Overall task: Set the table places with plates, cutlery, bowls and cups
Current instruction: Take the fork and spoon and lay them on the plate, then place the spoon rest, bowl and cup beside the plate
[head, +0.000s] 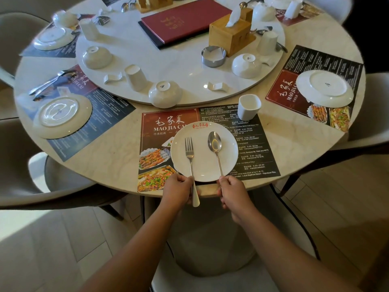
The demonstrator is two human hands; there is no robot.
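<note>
A white plate (202,163) sits upright on the printed placemat (259,152) at the near table edge. Over the plate's left half lies a fork (189,152), whose handle my left hand (179,191) grips at the table edge. A spoon (215,144) lies over the right half, bowl up, and my right hand (232,193) pinches its handle end. A white cup (249,107) stands upright at the mat's far edge. An upside-down bowl (165,94) rests on the turntable just beyond the mat.
The round turntable (179,66) carries more inverted bowls, cups, chopstick rests, a metal ashtray (213,56), a wooden tissue box (230,35) and a red menu (185,17). Inverted plates (324,88) (62,115) lie on neighbouring mats. Chairs ring the table.
</note>
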